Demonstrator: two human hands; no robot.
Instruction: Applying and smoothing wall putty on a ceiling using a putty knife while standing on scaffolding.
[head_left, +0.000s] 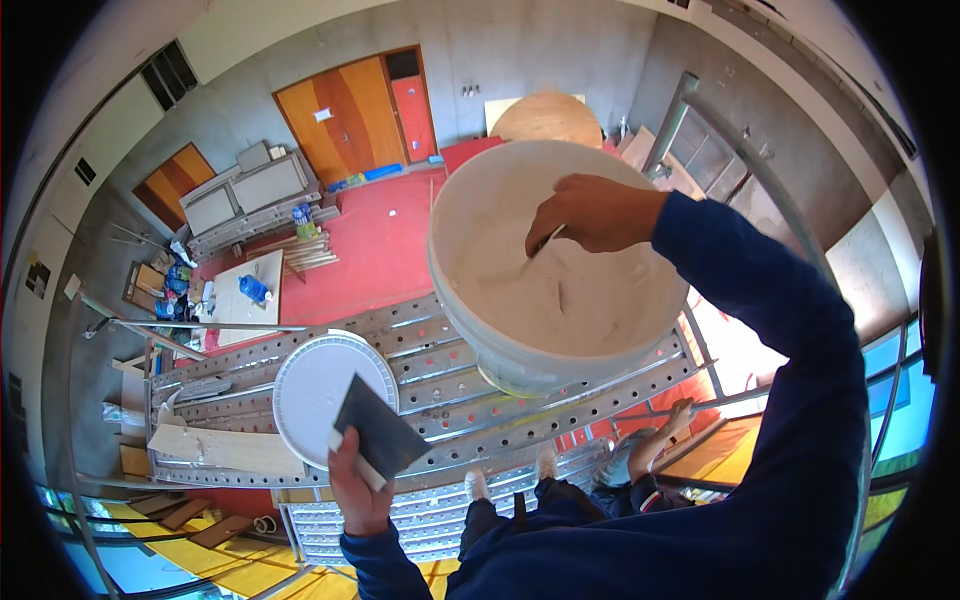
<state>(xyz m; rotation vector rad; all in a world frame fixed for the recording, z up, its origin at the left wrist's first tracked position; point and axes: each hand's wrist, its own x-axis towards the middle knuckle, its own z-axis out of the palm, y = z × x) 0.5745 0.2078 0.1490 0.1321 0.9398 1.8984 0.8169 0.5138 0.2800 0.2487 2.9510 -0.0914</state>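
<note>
My left hand [362, 490] is closed round the pale handle of a wide putty knife [380, 430]. Its dark, flat blade points up and to the right, over the edge of a round white lid [310, 395]. To the right stands a big white bucket [470, 325] with pale, creamy paste [610, 300] inside. Over the bucket's mouth, my right hand [595, 212] is closed on a thin tool [545, 241], its tip directed down at the paste. My fingers hide most of this tool, so its exact kind is unclear.
Bucket and lid rest on a perforated metal scaffold platform [430, 400], with a wooden board [225, 450] at its left. Metal rails [745, 150] surround it. Below right, another person's arm [655, 440] reaches to a rail. Far below lies a red floor [365, 250] with stacked panels [265, 190].
</note>
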